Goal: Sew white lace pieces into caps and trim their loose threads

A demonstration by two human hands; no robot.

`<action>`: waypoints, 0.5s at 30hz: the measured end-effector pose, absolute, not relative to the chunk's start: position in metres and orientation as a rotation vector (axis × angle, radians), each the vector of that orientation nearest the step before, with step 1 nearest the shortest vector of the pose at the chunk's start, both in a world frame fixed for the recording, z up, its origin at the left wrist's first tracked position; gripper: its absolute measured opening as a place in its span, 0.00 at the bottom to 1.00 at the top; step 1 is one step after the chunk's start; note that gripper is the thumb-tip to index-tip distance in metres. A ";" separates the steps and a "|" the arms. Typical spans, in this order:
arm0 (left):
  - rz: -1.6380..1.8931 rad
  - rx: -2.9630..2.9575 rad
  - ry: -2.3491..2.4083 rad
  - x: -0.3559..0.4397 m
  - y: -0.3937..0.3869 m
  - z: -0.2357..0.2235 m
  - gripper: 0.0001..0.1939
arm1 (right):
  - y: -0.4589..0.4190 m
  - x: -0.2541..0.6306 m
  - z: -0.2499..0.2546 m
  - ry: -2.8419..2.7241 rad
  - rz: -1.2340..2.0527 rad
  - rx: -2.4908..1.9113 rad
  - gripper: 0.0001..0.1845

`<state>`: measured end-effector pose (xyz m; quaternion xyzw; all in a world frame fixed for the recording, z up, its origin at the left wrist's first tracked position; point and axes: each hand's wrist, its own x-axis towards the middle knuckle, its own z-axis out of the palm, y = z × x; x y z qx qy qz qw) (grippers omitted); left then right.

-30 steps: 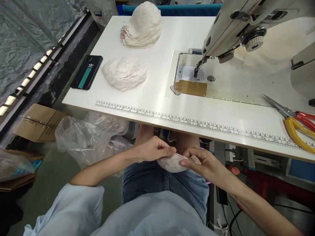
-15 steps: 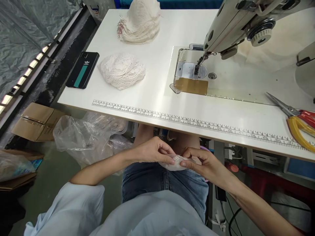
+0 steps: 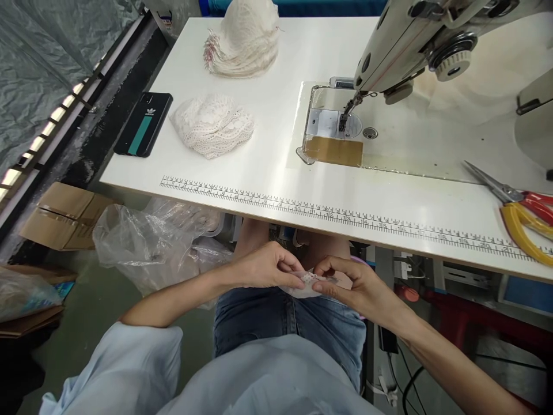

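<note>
Over my lap, below the table's front edge, both hands pinch one small piece of white lace fabric [image 3: 306,288]. My left hand [image 3: 273,266] grips its left side between thumb and fingers. On the right side, my right hand [image 3: 352,282] holds it the same way, the thumb close to the lace edge. The fabric sags a little under the fingers, and part of it is hidden by them. Up on the table lie a folded pile of white lace [image 3: 213,127] and, behind it, a stack of cream fabric pieces [image 3: 246,43] with reddish threads at one end.
A sewing machine [image 3: 389,52] stands on the right of the white table [image 3: 268,167], which has a printed ruler along its front. Scissors [image 3: 512,199] with red and yellow handles lie at the right. A phone [image 3: 144,124] rests at the left edge. Plastic bags [image 3: 142,248] and a cardboard box [image 3: 69,216] are below.
My right fingers have shifted slightly left along the lace edge, nearer my left hand. Both hands still hold the fabric over my lap. The view has moved slightly.
</note>
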<state>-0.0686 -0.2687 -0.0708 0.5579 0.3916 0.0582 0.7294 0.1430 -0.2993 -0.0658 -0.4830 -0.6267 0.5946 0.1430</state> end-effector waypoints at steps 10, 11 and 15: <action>0.160 1.200 0.860 -0.067 -0.272 -0.071 0.17 | -0.302 0.138 -0.069 -1.884 1.590 -1.385 0.13; 0.173 1.199 0.877 -0.066 -0.272 -0.071 0.17 | -0.302 0.138 -0.069 -1.881 1.582 -1.388 0.13; 0.233 1.152 0.910 -0.061 -0.275 -0.072 0.14 | -0.303 0.139 -0.063 -1.837 1.641 -1.363 0.12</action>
